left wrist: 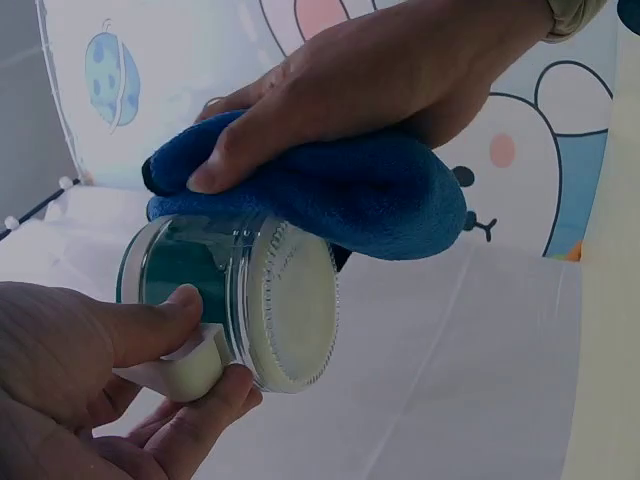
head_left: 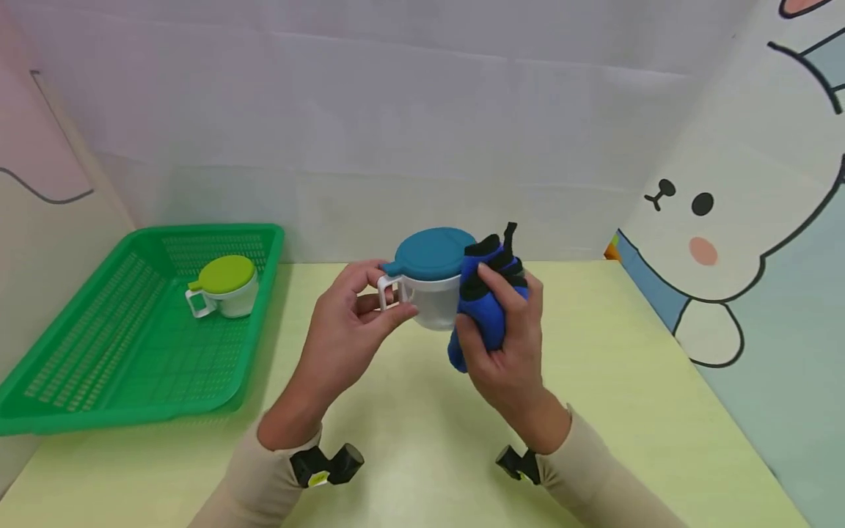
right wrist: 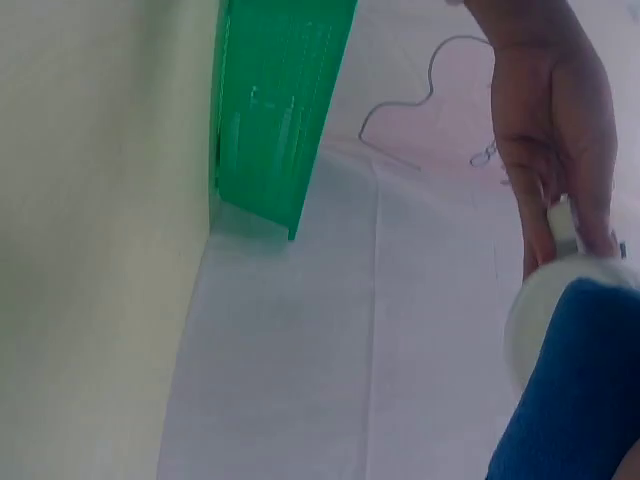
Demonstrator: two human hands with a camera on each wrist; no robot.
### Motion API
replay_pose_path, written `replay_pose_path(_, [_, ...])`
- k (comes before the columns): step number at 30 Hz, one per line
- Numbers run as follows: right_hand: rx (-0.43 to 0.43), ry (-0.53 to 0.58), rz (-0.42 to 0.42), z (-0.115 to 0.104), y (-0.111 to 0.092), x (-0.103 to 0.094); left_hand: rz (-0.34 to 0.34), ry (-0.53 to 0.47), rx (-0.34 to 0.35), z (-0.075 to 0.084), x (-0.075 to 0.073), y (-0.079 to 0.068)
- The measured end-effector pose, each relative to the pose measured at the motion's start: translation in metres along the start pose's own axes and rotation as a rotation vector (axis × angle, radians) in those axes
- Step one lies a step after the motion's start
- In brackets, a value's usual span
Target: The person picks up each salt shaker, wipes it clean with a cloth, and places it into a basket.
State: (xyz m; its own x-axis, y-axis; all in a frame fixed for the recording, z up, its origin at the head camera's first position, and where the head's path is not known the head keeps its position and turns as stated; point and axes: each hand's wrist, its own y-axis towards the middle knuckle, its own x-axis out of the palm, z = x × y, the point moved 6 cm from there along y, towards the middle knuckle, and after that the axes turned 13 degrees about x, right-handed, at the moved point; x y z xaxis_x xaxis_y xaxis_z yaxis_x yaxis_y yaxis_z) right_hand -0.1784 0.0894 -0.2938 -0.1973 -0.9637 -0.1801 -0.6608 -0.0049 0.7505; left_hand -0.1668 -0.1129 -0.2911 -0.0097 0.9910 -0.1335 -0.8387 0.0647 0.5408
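Note:
In the head view a clear jar [head_left: 432, 299] with a blue lid [head_left: 432, 253] and a white handle hangs above the table. My left hand [head_left: 346, 323] grips the jar by its handle [left wrist: 195, 368], thumb against the side. A folded blue cloth [head_left: 487, 315] with black edging is bunched in my right hand [head_left: 511, 341]. That cloth presses against the jar's right side. The left wrist view shows the jar tipped toward that camera, its round base [left wrist: 300, 305] visible. In the right wrist view the cloth [right wrist: 580, 390] covers part of the jar.
At the left of the table [head_left: 634, 411] stands a green plastic basket [head_left: 247, 367]. Inside it sits a similar small jar [head_left: 238, 301] with a lime-green lid [head_left: 227, 274]. A white sheet [head_left: 396, 110] hangs behind, and a cartoon-printed panel [head_left: 779, 242] borders the right side.

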Motion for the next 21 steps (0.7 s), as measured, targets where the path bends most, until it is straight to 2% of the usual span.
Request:
replay_pose_path(2, [0.040,0.018,-0.023,0.003,0.003,-0.002,-0.014,-0.002,0.016,0.002,-0.001,-0.002])
replay_pose_path(5, [0.187,0.102,-0.078,0.012,0.010,-0.008,-0.052,-0.007,0.012,0.002,-0.001,-0.006])
replay_pose_path(7, [0.241,0.122,-0.115,0.012,0.010,-0.009,-0.058,-0.006,0.008,0.001,-0.001,-0.007])
replay_pose_path(13, [0.128,0.116,-0.109,0.000,-0.008,-0.001,-0.022,-0.042,0.031,0.001,-0.006,-0.011])
replay_pose_path(18, [0.254,0.173,-0.222,0.011,-0.009,0.000,-0.030,-0.047,0.021,-0.002,-0.009,-0.013])
replay_pose_path(21, [0.262,0.159,-0.239,0.008,-0.006,-0.002,-0.042,-0.045,0.025,-0.006,-0.010,-0.014])
